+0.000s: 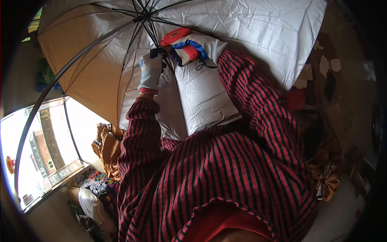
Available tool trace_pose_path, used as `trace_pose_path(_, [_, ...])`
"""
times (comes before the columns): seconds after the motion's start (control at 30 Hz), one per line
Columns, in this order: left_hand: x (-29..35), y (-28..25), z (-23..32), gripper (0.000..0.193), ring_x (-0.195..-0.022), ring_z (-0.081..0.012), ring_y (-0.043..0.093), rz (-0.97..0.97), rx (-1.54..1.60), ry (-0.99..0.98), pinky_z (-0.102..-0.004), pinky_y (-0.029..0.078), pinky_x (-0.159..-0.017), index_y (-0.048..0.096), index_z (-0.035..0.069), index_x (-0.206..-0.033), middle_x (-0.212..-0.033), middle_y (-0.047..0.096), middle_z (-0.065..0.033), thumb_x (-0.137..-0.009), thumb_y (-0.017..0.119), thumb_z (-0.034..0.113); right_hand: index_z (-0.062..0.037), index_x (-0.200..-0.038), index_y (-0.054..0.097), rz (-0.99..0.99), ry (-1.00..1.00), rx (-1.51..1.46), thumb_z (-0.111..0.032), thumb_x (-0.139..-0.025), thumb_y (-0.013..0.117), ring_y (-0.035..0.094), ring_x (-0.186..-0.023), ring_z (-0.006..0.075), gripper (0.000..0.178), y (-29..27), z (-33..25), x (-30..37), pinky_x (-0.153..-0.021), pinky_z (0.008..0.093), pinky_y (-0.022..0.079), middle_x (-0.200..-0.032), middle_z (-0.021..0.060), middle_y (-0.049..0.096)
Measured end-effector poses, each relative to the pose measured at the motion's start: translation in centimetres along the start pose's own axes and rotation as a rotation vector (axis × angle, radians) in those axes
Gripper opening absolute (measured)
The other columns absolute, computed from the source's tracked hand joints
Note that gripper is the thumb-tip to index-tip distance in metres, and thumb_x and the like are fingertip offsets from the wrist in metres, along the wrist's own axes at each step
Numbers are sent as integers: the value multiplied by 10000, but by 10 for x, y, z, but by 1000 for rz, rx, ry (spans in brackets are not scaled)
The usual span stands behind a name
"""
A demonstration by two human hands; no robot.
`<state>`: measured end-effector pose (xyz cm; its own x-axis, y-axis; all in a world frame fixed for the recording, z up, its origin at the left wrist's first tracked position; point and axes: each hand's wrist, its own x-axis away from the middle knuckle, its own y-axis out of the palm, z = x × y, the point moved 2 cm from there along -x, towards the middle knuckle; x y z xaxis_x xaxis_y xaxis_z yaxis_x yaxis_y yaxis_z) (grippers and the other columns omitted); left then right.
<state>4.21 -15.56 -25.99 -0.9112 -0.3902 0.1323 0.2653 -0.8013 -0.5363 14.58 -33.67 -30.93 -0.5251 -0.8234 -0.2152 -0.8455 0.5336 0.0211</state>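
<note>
An opened umbrella [250, 28] spreads before me, its silvery inner side facing me and its thin black ribs meeting at a dark hub. My left hand [151, 70], in a pale glove with dark fingertips, is closed around a black umbrella rib [177, 82] below the hub. Just to its right, my right hand [201, 45] wears a white and blue glove. Its fingers are curled about a red tool [175, 36] with a dark oval slot; its exact kind is unclear. A black cord [204, 65] dangles under the right wrist.
A curved dark rod [66, 68] runs from the hub down the left side. Bright window [52, 141] at left. Crumpled brown wrapping [108, 147] and colourful pompoms [96, 179] lie beside my left arm; more brown wrapping [325, 179] sits at right.
</note>
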Motion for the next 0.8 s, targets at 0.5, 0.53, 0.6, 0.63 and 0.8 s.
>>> trace_pose_path(0.5, [-7, 11, -3, 220, -665, -300, 662, 138, -367, 222, -388, 507, -616, 688, 38, -891, -723, 673, -157, -813, 610, 228, -51, -990, 674, 255, 522, -580, -232, -849, 674, 643, -732, 142, 230, 27, -11, 10, -669, 337, 521, -835, 43, 689])
trace_pose_path(0.53, [-5, 12, 2, 214, -622, -287, 650, 172, -397, 316, -381, 497, -586, 679, 31, -895, -694, 661, -155, -815, 602, 213, -51, -990, 674, 259, 525, -575, -232, -849, 674, 643, -732, 142, 230, 27, -10, 14, -669, 337, 521, -835, 43, 689])
trace_pose_path(0.6, [-3, 17, 6, 208, -580, -275, 639, 203, -419, 410, -374, 488, -557, 669, 24, -900, -665, 649, -152, -816, 594, 198, -31, -1060, 646, 215, 423, -833, -223, -865, 660, 651, -780, 157, 274, 28, -7, 21, -700, 341, 534, -909, 54, 686])
trace_pose_path(0.63, [-7, 14, 9, 209, -608, -289, 643, 230, -425, 428, -381, 491, -578, 669, 29, -894, -678, 651, -159, -817, 586, 205, -22, -1095, 632, 183, 366, -954, -218, -873, 654, 655, -804, 165, 297, 27, -15, 20, -715, 343, 540, -946, 59, 684])
trace_pose_path(0.8, [-33, -10, 2, 219, -738, -327, 659, 232, -540, 424, -408, 504, -662, 668, 52, -899, -764, 667, -169, -826, 565, 230, -3, -1164, 576, 270, 300, -1056, -200, -885, 642, 657, -847, 211, 348, 27, -46, 42, -729, 366, 549, -1010, 73, 669])
